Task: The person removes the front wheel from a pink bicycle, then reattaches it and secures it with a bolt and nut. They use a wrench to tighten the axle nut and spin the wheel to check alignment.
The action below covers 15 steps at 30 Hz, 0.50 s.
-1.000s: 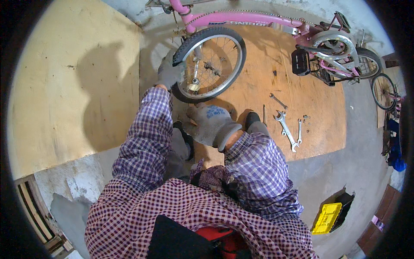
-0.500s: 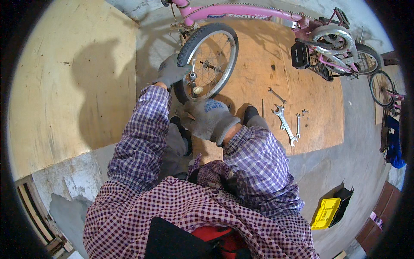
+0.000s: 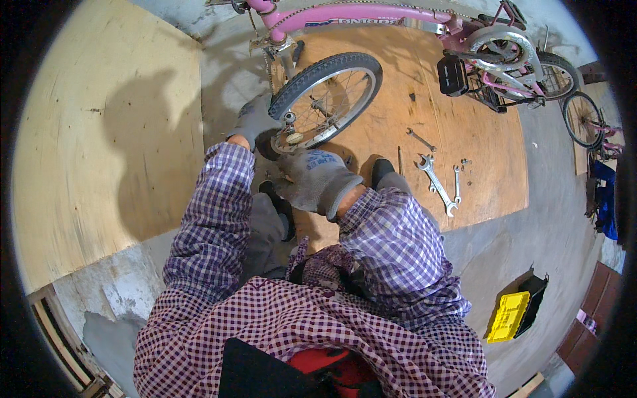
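Observation:
A small bicycle wheel [image 3: 320,105] with a black tyre and spokes leans over plywood in front of me. Its far edge sits beside the fork [image 3: 286,60] of a pink bicycle frame [image 3: 371,16], and the hub is away from the fork ends. My left hand [image 3: 255,121], in a grey glove, is closed on the tyre's left side. At the near edge my gloved right hand [image 3: 318,180] curls around the tyre, its fingertips partly hidden. Close to my left fingers, a round metal part [image 3: 289,118] and a pale reflector [image 3: 294,138] show at the wheel.
On the plywood board [image 3: 491,192] to the right lie a large wrench [image 3: 435,184], two smaller wrenches, a thin rod [image 3: 400,160] and several nuts [image 3: 466,163]. Yellow [image 3: 509,316] and black bins stand at the lower right. Another bicycle wheel [image 3: 584,121] is at far right.
The wheel has tilted over to the right, its top edge swinging away from the fork. My left hand has moved slightly down and left; my right hand stays at the near edge.

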### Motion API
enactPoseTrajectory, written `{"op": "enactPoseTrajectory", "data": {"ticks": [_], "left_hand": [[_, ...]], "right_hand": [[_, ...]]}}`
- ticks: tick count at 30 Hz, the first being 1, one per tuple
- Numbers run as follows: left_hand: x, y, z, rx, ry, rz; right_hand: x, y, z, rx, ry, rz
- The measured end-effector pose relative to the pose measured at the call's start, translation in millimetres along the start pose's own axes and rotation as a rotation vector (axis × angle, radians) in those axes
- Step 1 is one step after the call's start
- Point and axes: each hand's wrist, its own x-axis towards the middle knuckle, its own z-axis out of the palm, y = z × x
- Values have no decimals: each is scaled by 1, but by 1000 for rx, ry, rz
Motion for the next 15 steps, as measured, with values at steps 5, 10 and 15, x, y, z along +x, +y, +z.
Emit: {"op": "enactPoseTrajectory", "data": {"ticks": [5, 10, 15], "left_hand": [[9, -6, 4, 67, 54, 86], [11, 9, -3, 96, 147, 42], [9, 15, -8, 139, 152, 58]], "right_hand": [[2, 4, -1, -1, 40, -34], [4, 5, 0, 20, 66, -51], [6, -2, -3, 45, 155, -77]]}}
